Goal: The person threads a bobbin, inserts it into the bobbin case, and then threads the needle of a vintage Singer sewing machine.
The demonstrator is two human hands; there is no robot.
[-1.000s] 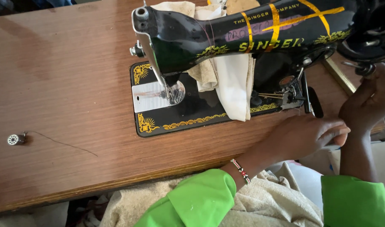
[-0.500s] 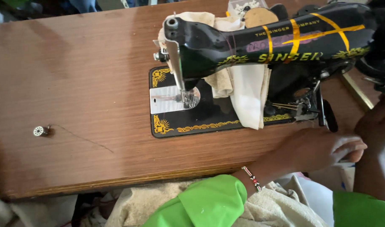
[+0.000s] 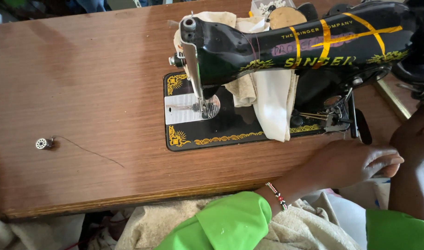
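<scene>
Gold lettering band ran along arm of black sewing machine. Left hand loosely curled at table edge, grasping nothing; right hand grip unclear.

A sewing machine stands on the bench, cloth draped under its arm, a bobbin far left.

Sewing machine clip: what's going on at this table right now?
A person in green sleeves sits at a wooden table with a black sewing machine. Both hands are at the table's right edge, the left hand reaching across beside the right hand; neither visibly grips anything. Cream cloth hangs under the machine's arm. A small metal bobbin with a loose thread lies far left.
</scene>
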